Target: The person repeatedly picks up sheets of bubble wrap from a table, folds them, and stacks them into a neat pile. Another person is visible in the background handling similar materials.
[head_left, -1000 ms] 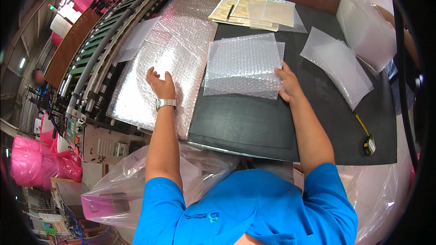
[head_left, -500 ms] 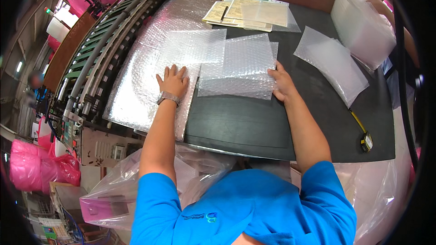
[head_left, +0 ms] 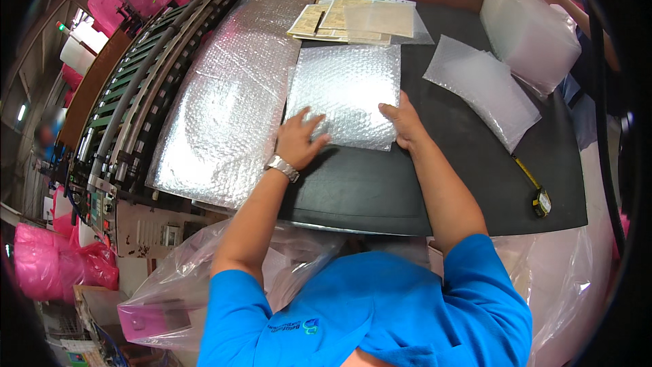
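Bubble-wrap sheets (head_left: 345, 88) — count unclear, right grip (head_left: 406, 124) on edge, partly hidden underneath

Worker's bare hands: two, the left hand (head_left: 297, 143) and the right hand (head_left: 405, 124).
Squarish bubble-wrap sheets (head_left: 346, 88): at least two, overlapping between the hands, exact number hidden.
Broad bubble-wrap sheet (head_left: 221, 98): one visible on top.
Metal-banded wristwatch (head_left: 282, 168): one.
Tape measure (head_left: 541, 202): one.
Pen (head_left: 318, 22): one.
Paper forms (head_left: 338, 13): several, overlapping, exact count unclear.
Tall stack of translucent plastic (head_left: 531, 34): one.
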Demonstrator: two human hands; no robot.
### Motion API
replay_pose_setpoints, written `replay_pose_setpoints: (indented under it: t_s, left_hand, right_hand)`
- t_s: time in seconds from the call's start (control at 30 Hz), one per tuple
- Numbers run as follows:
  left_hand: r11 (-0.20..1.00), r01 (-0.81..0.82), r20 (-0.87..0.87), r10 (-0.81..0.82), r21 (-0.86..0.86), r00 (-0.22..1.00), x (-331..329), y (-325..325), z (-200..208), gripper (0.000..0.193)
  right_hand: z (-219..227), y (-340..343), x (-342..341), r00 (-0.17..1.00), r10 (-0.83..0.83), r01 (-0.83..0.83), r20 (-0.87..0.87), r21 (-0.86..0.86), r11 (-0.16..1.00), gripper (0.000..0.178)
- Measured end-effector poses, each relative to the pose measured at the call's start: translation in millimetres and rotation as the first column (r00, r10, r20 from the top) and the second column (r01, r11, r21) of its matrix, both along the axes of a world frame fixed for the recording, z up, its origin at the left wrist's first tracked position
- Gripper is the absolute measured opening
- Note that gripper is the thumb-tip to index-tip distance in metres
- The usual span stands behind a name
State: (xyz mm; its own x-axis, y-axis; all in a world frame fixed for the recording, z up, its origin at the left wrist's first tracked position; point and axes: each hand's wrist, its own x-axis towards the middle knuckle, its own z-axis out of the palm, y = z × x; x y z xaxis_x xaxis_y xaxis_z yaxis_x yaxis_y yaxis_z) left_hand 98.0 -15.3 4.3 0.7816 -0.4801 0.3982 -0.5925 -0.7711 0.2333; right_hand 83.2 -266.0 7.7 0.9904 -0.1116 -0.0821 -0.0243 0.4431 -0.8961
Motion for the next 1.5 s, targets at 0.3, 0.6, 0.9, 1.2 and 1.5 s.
replay_pose_setpoints:
  t_s: [0.3,0.6,0.9,1.2,1.5]
  left_hand:
    - [0.752,-0.380,-0.179,0.338,-0.539,0.924,35.3,84.8,17.0,0.030]
    - [0.741,-0.372,-0.194,0.319,-0.559,0.928,26.0,71.5,12.8,0.033]
    - [0.712,-0.376,-0.239,0.290,-0.593,0.927,28.8,74.9,9.5,0.030]
    - [0.700,-0.314,-0.221,0.224,-0.642,0.949,36.2,84.2,-2.6,0.027]
    - [0.646,-0.301,-0.209,0.217,-0.702,0.953,41.0,84.4,-9.0,0.026]
  right_hand:
    - [6.5,-6.2,-1.3,0.996,0.071,-0.067,-0.050,0.085,0.994,0.061]
    - [2.1,-6.0,-1.7,0.997,0.078,-0.075,-0.029,0.077,0.994,0.066]
    - [4.1,-4.6,-1.6,0.997,0.078,-0.075,-0.028,0.084,0.994,0.066]
    - [3.4,-3.9,-1.8,0.996,0.074,-0.070,-0.040,0.079,0.994,0.067]
    - [-0.6,-5.6,0.1,0.997,0.067,-0.064,-0.044,0.068,0.996,0.069]
